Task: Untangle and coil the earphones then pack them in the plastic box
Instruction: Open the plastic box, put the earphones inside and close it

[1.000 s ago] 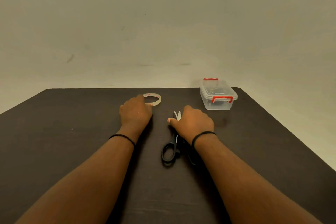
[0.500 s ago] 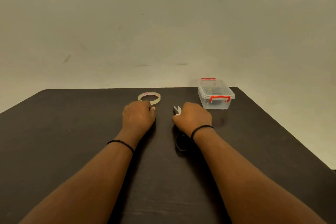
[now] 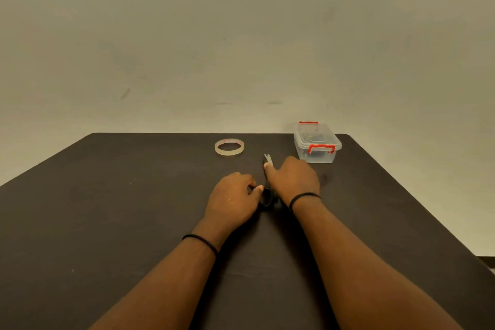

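Observation:
The clear plastic box with red clasps stands closed at the table's far right, and dark contents show dimly through its lid. No earphones lie out on the table. Black-handled scissors lie in the middle, blades pointing away from me. My right hand covers their middle, its thumb on the base of the blades. My left hand sits just left of the handle loops with curled fingers, its fingertips at the nearer black loop.
A roll of clear tape lies flat behind my left hand. The dark table ends at a plain wall behind and drops off along its right edge.
My left hand has pulled back from the tape roll and moved right to the scissors' handle. My right hand has shifted slightly right, staying on the scissors.

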